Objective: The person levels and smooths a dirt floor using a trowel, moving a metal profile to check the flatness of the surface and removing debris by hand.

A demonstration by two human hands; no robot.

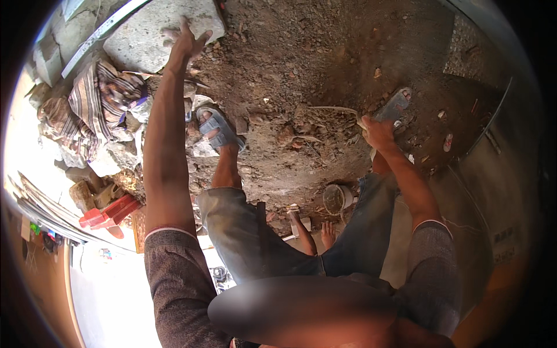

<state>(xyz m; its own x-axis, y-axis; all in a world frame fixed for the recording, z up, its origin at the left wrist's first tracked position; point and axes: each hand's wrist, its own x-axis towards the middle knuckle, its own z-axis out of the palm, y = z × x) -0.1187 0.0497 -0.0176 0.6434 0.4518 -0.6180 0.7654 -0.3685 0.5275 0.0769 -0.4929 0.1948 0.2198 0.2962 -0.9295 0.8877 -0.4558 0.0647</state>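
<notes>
My left hand (184,42) reaches to the upper left, fingers spread over a pale, dusty slab (136,37), with nothing visible in its grip. On the right, my right hand (377,130) is closed round something pale where a thin curved strip (333,108) meets it; I cannot make out what it holds. Just beyond that hand is my sandalled right foot (394,104); my left foot (217,127) rests on rubble (278,139) beside my left forearm.
Striped cloth (87,104), broken stones and a red object (110,214) lie left. A bucket (333,198) stands below centre. Another person's hands (328,232) show between my legs. A long metal strip (104,35) borders the slab, and a curved edge (493,116) runs down the right.
</notes>
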